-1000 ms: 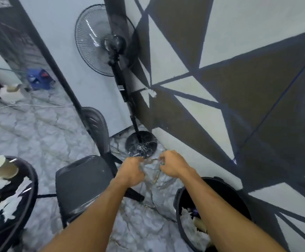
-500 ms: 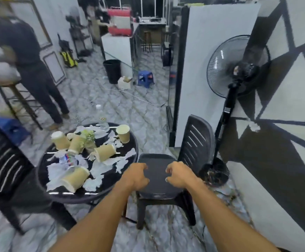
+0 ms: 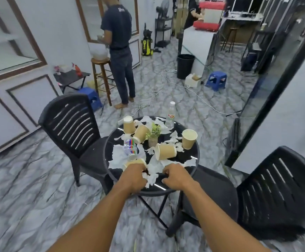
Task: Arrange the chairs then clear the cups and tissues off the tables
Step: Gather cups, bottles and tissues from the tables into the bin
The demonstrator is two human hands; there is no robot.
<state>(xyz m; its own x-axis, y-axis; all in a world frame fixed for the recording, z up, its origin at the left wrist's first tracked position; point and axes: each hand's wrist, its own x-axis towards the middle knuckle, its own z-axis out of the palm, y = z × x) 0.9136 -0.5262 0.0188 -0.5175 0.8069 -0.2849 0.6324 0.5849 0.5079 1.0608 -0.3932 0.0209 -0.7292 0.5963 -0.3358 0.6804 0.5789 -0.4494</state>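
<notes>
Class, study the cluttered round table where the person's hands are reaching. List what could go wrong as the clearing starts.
1. The upright bottle stands near the far rim of the table; gathering tissues could knock it off.
2. The upright cup by the right rim may hold liquid, unseen from here; a bump might spill it.
3. Loose cables cross the floor beyond, a likely trip hazard when carrying rubbish.

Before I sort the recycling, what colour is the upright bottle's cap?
White cap on the upright bottle, clearest in the head view.
</notes>
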